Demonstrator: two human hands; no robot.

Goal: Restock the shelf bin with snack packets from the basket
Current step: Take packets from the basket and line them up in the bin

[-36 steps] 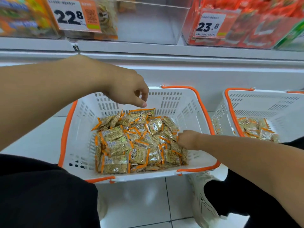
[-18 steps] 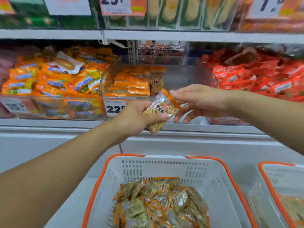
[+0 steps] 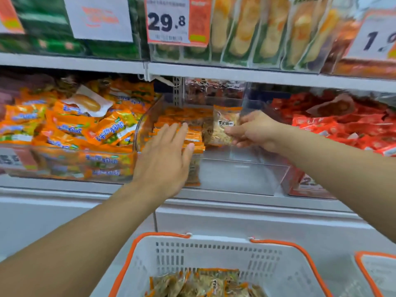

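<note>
Shelf bin [image 3: 242, 179]: clear, mid-shelf, far from the basket [image 3: 214, 254] at near centre; right half bare, left half stacked with orange-edged packets.
Snack packet [image 3: 225, 127]: upright, long axis vertical, inside the bin beside the stack.
Right hand [image 3: 255, 130]: nearer; pinches the packet's right edge.
Left hand [image 3: 165, 155]: fingers straight and spread, flat against the stack, holding nothing.
Change: half a second ago both hands held the packet in front of the bin; now the left has let go.

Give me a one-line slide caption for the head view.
Right hand stands a snack packet upright in the clear shelf bin while the open left hand steadies the stacked packets.
</note>
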